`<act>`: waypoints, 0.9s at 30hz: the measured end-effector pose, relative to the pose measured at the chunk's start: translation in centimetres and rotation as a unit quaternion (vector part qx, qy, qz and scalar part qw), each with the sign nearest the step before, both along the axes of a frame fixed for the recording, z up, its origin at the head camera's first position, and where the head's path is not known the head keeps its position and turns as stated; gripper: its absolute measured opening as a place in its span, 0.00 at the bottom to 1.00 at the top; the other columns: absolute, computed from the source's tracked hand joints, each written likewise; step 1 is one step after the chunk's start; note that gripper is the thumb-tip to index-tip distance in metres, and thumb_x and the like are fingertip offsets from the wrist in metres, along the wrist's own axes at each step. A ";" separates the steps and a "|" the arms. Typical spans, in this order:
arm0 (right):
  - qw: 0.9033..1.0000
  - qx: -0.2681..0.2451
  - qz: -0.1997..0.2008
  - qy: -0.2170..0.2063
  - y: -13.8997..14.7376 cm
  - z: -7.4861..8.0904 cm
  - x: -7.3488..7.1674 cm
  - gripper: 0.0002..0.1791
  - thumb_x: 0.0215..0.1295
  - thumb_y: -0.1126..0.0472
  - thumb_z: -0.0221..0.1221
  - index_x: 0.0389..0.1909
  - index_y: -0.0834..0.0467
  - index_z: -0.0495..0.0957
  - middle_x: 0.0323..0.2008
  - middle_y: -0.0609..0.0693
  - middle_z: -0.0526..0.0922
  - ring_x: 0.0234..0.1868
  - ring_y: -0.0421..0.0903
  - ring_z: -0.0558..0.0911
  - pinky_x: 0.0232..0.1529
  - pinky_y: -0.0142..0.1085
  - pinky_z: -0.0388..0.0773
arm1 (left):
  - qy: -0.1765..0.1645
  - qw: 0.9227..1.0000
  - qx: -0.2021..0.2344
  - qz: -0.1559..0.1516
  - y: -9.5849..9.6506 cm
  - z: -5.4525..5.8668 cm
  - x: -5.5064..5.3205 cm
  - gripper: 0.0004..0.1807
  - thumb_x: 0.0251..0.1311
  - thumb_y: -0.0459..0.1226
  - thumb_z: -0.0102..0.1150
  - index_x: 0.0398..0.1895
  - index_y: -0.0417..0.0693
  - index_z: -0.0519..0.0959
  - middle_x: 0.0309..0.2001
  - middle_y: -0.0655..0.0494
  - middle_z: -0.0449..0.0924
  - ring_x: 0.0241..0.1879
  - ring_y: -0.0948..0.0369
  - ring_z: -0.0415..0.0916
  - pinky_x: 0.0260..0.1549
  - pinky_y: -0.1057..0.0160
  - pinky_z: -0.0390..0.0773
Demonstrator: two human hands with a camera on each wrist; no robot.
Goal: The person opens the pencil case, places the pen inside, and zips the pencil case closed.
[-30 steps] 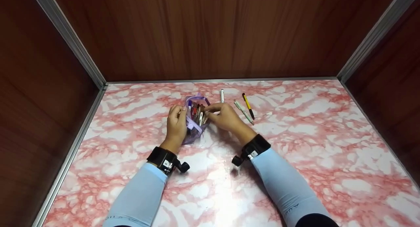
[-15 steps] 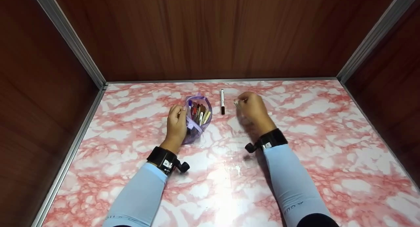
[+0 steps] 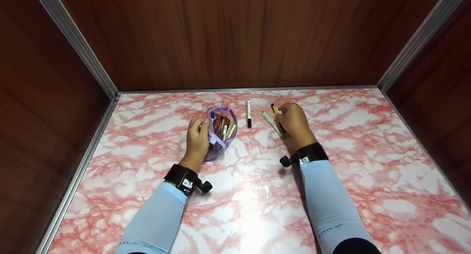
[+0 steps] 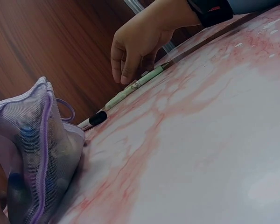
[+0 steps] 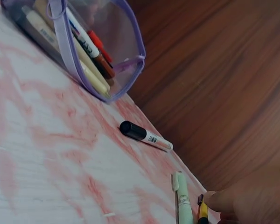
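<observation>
A purple mesh pencil case point(image 3: 220, 143) full of pens stands with its mouth wide, tipped toward the right. My left hand point(image 3: 198, 136) grips its left side; part of that hand shows at the edge of the left wrist view. To the right, my right hand point(image 3: 294, 120) is bent down over a yellow pen point(image 3: 274, 108) with black ends. In the right wrist view a fingertip point(image 5: 212, 200) is right at this yellow pen; I cannot tell whether the fingers pinch it. Beside it lies a pale green pen point(image 3: 271, 124), slanted.
A white marker with a black cap point(image 3: 249, 113) lies between the case and the green pen. The pink marbled tabletop point(image 3: 250, 210) ends at a brown wood-grain back panel point(image 3: 243, 40), with more panels at both sides.
My right hand has left the pencil case and moved right to the yellow pen. A pale yellow pen now shows at the case's right side. The left hand and case have stayed in place.
</observation>
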State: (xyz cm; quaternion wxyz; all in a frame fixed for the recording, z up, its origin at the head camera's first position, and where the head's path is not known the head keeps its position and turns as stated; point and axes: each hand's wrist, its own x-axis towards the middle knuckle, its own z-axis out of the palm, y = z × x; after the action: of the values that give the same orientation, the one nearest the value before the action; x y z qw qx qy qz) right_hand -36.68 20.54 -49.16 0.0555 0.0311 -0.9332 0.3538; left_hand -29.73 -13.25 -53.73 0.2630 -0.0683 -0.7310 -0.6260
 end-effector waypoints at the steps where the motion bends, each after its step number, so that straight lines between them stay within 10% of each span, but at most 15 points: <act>1: 1.000 0.004 0.003 -0.002 0.1 0.0 0.0 0.20 0.75 0.66 0.68 0.63 0.69 0.86 0.59 0.71 0.89 0.62 0.68 0.88 0.68 0.60 0.83 | 0.000 1.000 0.000 0.001 0.0 0.0 0.0 0.13 0.82 0.31 0.55 0.34 0.34 0.78 0.42 0.47 0.78 0.48 0.62 0.72 0.52 0.65 0.76; 18: 0.999 0.028 0.002 -0.030 1.0 0.2 0.9 0.17 0.76 0.65 0.57 0.59 0.69 0.84 0.50 0.65 0.91 0.49 0.60 0.89 0.48 0.52 0.87 | 0.017 1.000 -0.005 -0.001 0.0 0.1 0.0 0.12 0.79 0.28 0.54 0.33 0.30 0.77 0.39 0.51 0.74 0.47 0.60 0.71 0.50 0.67 0.74; 27: 0.999 0.037 0.000 -0.031 1.0 0.2 0.9 0.17 0.79 0.66 0.62 0.62 0.68 0.84 0.44 0.65 0.92 0.50 0.62 0.90 0.57 0.54 0.86 | 0.022 1.000 0.001 -0.003 0.0 -0.1 -0.1 0.14 0.81 0.29 0.55 0.32 0.31 0.77 0.39 0.52 0.74 0.47 0.61 0.70 0.50 0.67 0.73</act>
State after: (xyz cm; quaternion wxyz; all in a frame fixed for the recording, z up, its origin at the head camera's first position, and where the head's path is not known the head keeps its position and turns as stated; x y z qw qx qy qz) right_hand -35.79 21.56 -48.92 0.0257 0.0225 -0.9468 0.3200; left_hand -29.87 -13.27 -53.86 0.2773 -0.0840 -0.7242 -0.6257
